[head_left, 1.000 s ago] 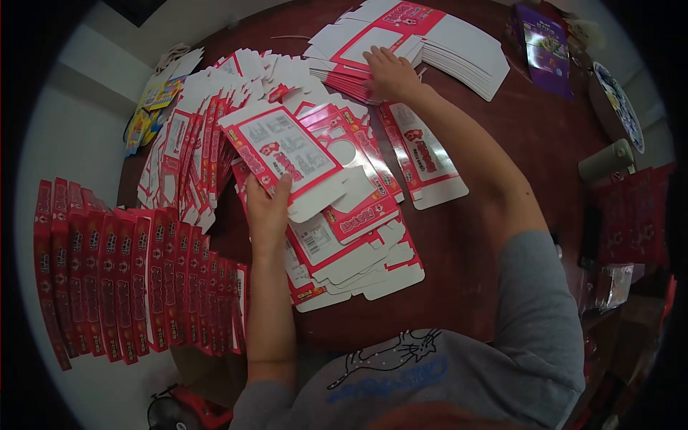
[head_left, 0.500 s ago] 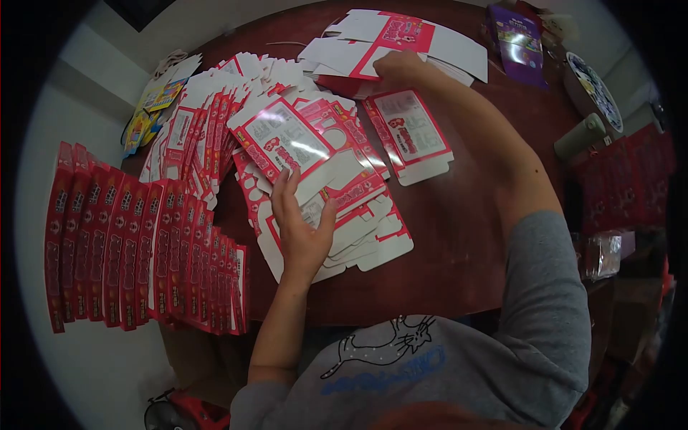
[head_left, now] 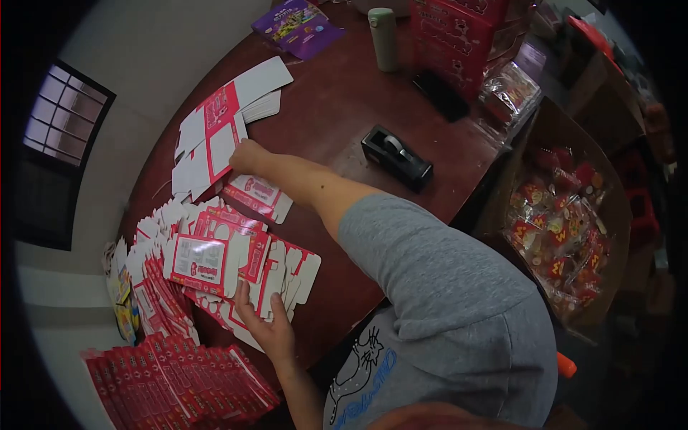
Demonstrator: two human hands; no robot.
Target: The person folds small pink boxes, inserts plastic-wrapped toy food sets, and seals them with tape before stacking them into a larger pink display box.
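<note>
My right hand (head_left: 249,156) is closed at the near edge of a flat red-and-white carton blank (head_left: 221,109), which lies on a stack of white-flapped blanks. Its fingertips are partly hidden. My left hand (head_left: 271,328) is open, fingers spread, its fingertips by the edge of a printed flat carton (head_left: 201,259) on a pile of similar cartons. Another flat carton (head_left: 256,193) lies just below my right hand, partly covered by the forearm.
A row of red boxes (head_left: 179,383) stands at the lower left. On the table are a black tape dispenser (head_left: 396,158), a dark phone-like object (head_left: 441,95), a green bottle (head_left: 383,39) and a purple packet (head_left: 297,29). A cardboard box (head_left: 494,215) of wrapped packets stands at right.
The view has swung to the right, bringing the tape dispenser and packet-filled box into sight. Both hands stay at about the same places on the cartons.
</note>
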